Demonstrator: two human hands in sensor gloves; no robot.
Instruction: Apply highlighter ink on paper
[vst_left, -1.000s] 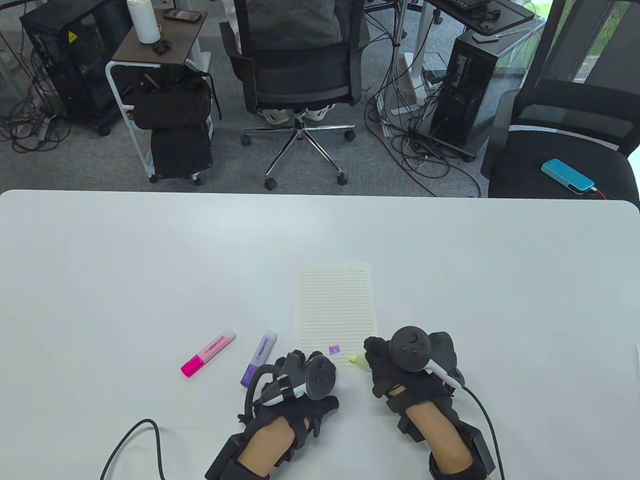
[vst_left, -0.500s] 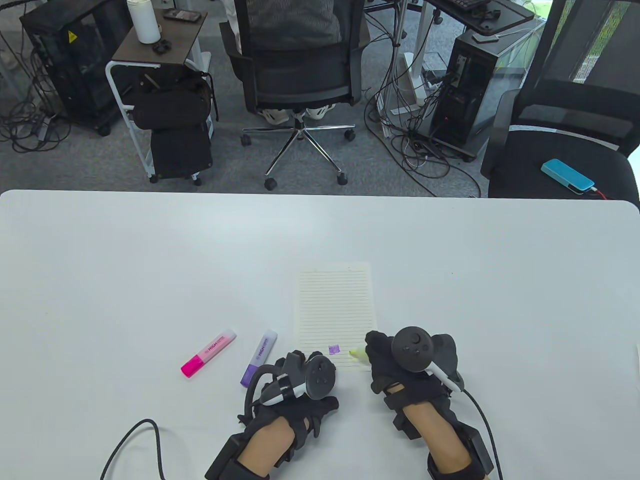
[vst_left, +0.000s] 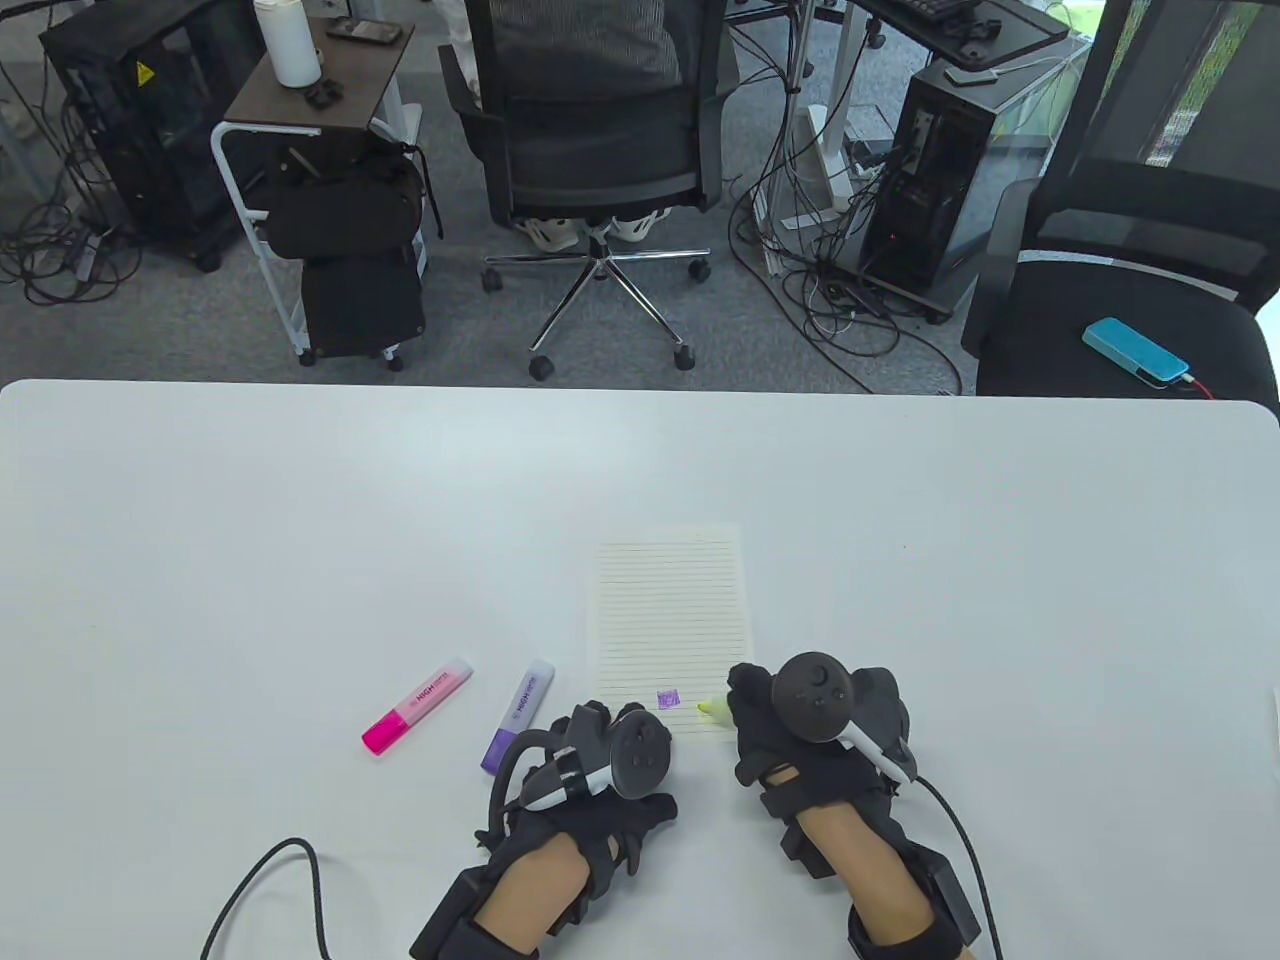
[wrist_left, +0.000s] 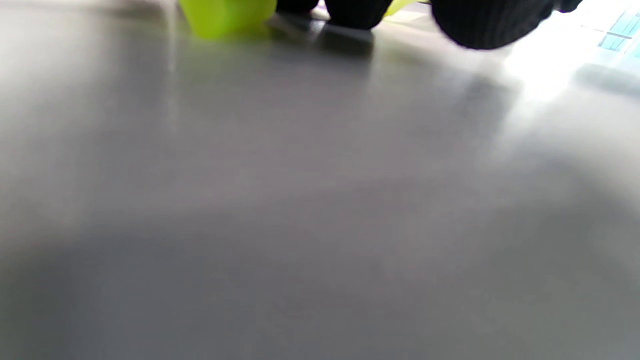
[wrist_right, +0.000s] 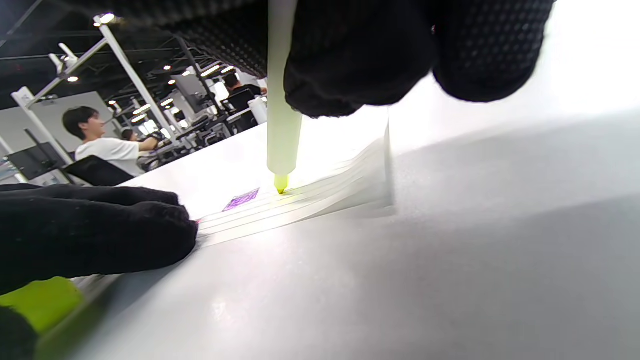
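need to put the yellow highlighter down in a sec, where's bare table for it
Bare table runs right of the paper, and the whole far half beyond the paper's top edge is bare too. The near left is crowded: pink highlighter, purple highlighter, and the left hand at the paper's near left corner. The right hand grips the yellow highlighter.

The right hand (wrist_right: 360, 55) holds a yellow highlighter (wrist_right: 282, 125) straight up at 12 o'clock. Its tip touches the lined paper (wrist_right: 320, 192), next to a purple mark (wrist_right: 241, 199). The left hand (wrist_right: 90, 230) rests at 9 o'clock. A green cap (wrist_right: 37, 302) shows below it.
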